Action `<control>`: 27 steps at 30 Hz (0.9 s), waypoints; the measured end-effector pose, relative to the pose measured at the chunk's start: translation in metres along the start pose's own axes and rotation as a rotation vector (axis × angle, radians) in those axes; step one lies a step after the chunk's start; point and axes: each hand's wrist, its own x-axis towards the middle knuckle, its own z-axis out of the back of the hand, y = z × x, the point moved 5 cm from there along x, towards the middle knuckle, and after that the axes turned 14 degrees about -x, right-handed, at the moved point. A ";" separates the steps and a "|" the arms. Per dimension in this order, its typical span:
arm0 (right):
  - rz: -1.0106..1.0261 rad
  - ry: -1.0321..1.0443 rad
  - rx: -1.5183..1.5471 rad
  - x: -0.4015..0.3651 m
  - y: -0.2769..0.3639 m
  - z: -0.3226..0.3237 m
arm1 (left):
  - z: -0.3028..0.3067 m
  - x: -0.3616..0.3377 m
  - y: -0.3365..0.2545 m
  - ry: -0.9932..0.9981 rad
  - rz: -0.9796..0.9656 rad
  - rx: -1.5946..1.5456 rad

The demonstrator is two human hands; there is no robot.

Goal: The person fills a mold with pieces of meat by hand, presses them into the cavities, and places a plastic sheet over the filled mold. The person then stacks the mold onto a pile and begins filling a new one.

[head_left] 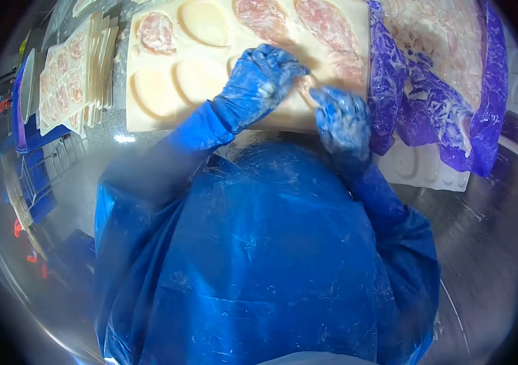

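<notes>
A cream moulded tray [149, 121] with rounded hollows lies in front of me. Over its lower middle, my left hand [262, 85], in a wet blue glove, is closed with its fingertips on a small piece of pale pink raw meat [305, 90]. My right hand [344, 118], gloved and smeared with white residue, has its fingers curled at the other side of that piece. Flattened raw meat fills upper hollows, with one portion [157, 33] at left and another [329, 27] at right. The left hand covers part of a lower hollow.
To the right, a purple plastic liner [386, 79] holds a large heap of raw meat [441, 36]. A white moulded tray [420, 164] sticks out beneath it. At left, several filled trays [67, 79] stand stacked on edge near a wire rack [49, 161].
</notes>
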 end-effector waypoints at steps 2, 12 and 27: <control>-0.083 -0.004 -0.010 0.021 -0.001 -0.022 | -0.006 0.008 0.000 -0.073 0.037 -0.065; -0.200 -0.114 0.009 0.039 -0.024 0.003 | -0.004 0.030 0.017 -0.126 0.037 0.040; 0.166 0.041 0.035 -0.016 -0.022 -0.004 | -0.015 0.059 0.006 -0.042 -0.004 0.076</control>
